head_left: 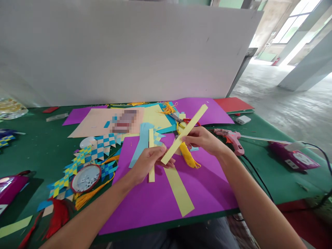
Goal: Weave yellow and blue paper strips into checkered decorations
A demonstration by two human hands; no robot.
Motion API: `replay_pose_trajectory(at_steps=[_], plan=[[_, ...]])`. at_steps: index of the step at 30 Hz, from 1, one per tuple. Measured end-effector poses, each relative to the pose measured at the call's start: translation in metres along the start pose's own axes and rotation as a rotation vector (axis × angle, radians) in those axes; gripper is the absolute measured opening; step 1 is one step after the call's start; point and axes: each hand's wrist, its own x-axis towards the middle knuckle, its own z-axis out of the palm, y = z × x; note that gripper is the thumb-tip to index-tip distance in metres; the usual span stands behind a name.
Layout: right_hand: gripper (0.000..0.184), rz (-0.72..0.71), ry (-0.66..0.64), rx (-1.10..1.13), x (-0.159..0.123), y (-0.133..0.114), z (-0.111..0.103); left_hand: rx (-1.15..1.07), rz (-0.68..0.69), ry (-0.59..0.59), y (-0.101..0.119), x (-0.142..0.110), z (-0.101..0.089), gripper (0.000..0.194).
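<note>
My left hand (149,160) is closed, pinching a narrow yellow paper strip (151,155) that stands upright. A long yellow paper strip (185,133) is pinched in my right hand (203,140), slanting up to the right; its lower end touches my left fingers. Both hands hover over a large purple sheet (155,200). A wider yellow strip (178,190) lies flat on that sheet. Just behind my right hand lie yellow-handled scissors (188,155).
Woven blue, white and yellow paper pieces (85,159) and a round lid of small beads (85,178) lie at the left on the green table (38,152). A pink glue gun (232,138) and a purple power strip (294,157) sit at the right. A white board (116,52) stands behind.
</note>
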Motion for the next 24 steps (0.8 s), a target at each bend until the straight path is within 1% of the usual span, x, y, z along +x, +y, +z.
replay_pose_trajectory(at_steps=[2, 5, 8, 10, 12, 14, 15, 17, 18, 20, 22, 24], plan=[[0.027, -0.005, -0.006, -0.049, 0.002, 0.003, 0.004, 0.095, -0.012, 0.004, 0.000, -0.001, 0.002, 0.036], [0.027, -0.015, 0.020, -0.056, 0.004, 0.007, 0.006, 0.189, 0.012, 0.065, -0.005, -0.002, 0.004, 0.030], [0.027, 0.002, 0.022, 0.008, 0.005, 0.007, 0.004, 0.213, 0.058, 0.117, -0.010, -0.001, 0.004, 0.030], [0.026, -0.005, -0.004, 0.060, 0.003, 0.006, 0.003, 0.198, 0.069, 0.129, -0.011, -0.001, 0.004, 0.031], [0.022, -0.044, -0.033, 0.122, 0.002, 0.003, 0.004, 0.115, 0.057, 0.102, -0.010, -0.001, 0.004, 0.034], [0.016, -0.080, -0.058, 0.171, 0.002, 0.001, 0.007, 0.003, 0.029, 0.045, -0.007, 0.000, 0.005, 0.039], [0.013, -0.087, -0.072, 0.182, 0.002, 0.001, 0.009, -0.032, 0.016, 0.014, -0.006, 0.000, 0.005, 0.039], [0.010, -0.086, -0.100, 0.188, 0.002, 0.002, 0.012, -0.042, 0.006, -0.016, -0.003, 0.000, 0.005, 0.032], [0.011, -0.085, -0.110, 0.194, 0.002, 0.002, 0.014, -0.030, 0.008, -0.010, -0.003, -0.001, 0.005, 0.027], [0.020, -0.072, -0.121, 0.212, 0.003, 0.004, 0.015, -0.006, 0.004, 0.027, -0.001, -0.001, 0.006, 0.021], [0.032, -0.031, -0.153, 0.222, 0.003, 0.003, 0.014, 0.014, -0.004, 0.073, -0.001, -0.001, 0.006, 0.019], [0.034, 0.014, -0.207, 0.202, 0.002, 0.001, 0.012, 0.046, 0.012, 0.109, -0.002, -0.001, 0.005, 0.020]])
